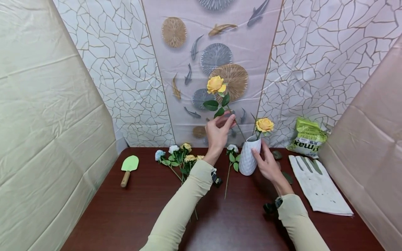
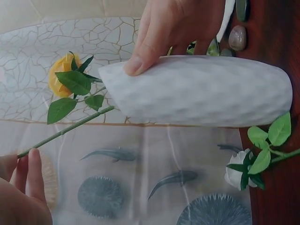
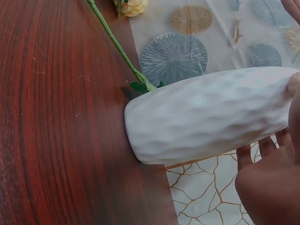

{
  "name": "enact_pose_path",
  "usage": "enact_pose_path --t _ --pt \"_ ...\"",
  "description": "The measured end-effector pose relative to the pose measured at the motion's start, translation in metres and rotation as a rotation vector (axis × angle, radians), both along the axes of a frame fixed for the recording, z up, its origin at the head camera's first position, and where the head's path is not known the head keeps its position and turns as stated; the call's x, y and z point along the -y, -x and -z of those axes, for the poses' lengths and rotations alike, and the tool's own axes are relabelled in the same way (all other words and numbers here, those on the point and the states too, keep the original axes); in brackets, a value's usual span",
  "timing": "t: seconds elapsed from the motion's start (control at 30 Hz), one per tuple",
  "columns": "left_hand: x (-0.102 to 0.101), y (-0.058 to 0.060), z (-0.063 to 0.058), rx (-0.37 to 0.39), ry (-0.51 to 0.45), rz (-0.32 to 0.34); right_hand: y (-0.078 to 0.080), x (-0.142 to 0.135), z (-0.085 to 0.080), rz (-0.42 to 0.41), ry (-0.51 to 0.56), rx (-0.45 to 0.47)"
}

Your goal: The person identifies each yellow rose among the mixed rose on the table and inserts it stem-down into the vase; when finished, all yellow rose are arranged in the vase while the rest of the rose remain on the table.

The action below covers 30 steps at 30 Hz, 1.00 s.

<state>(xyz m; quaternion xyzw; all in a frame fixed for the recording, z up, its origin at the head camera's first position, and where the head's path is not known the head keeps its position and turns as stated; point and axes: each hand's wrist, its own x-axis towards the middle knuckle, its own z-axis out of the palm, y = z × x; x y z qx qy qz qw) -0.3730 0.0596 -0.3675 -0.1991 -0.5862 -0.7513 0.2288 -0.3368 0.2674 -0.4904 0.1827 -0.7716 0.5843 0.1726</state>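
Sleeved forearms (image 1: 179, 213) outstretched; left hand (image 1: 217, 136) raised, pinching long-stemmed yellow rose (image 1: 215, 84); right hand (image 1: 268, 165) gripping white vase (image 1: 248, 161).

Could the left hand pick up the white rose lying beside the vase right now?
Probably not right away: the left hand pinches a yellow rose by its stem. Otherwise, nothing seems to block the white rose beside the vase.

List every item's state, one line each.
Left hand: pinching upper yellow rose by the stem
Upper yellow rose: raised, stem slanting to white vase
Right hand: holding white vase
White vase: standing on table
Lower yellow rose: in white vase
Single white rose: lying beside white vase
Loose flowers: lying, partly hidden
Trowel: lying flat
White glove: lying flat
Stones: lying loose
Green bag: open or sealed, can't tell
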Motion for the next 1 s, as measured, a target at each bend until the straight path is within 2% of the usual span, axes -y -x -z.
enact_pose_path --t 0.1,0.17,0.3,0.47,0.67,1.0 --pt "-0.006 0.0 0.001 -0.009 -0.03 0.014 -0.001 0.0 -0.001 0.002 -0.005 -0.002" --pt "-0.009 0.0 0.002 -0.014 -0.017 0.012 -0.002 0.0 -0.001 0.003 -0.005 -0.002" --pt "-0.016 -0.001 0.006 -0.039 0.047 0.003 -0.002 0.0 -0.001 0.015 -0.013 0.006" --pt "-0.022 0.001 0.015 -0.081 0.163 -0.05 -0.001 0.001 -0.001 0.016 -0.009 0.01" --pt "-0.025 0.0 0.026 -0.06 0.314 -0.117 -0.001 0.001 -0.001 0.003 0.002 0.001" --pt "-0.029 -0.003 0.039 -0.074 0.394 -0.117 -0.001 0.002 -0.001 0.007 0.001 0.003"
